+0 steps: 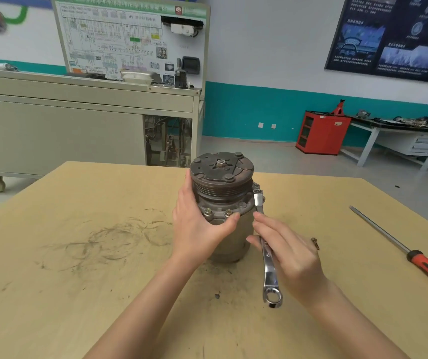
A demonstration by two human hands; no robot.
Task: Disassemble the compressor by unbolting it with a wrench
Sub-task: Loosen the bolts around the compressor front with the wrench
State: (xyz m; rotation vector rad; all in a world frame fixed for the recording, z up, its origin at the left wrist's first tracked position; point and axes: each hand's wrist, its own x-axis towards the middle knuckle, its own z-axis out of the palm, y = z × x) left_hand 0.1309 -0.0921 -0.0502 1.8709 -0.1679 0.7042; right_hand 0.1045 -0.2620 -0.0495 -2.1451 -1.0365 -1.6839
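A grey compressor stands upright on the wooden table, pulley end up. Brass-coloured bolts ring its flange. My left hand wraps around the housing from the left, thumb on the flange. My right hand holds a silver wrench by the middle of its shaft. The wrench's upper end sits on a flange bolt on the right side; its ring end points down toward me.
A loose bolt lies on the table to the right of my right hand. A red-handled screwdriver lies farther right. A grey trolley cabinet stands behind the table, a red cabinet at the back right.
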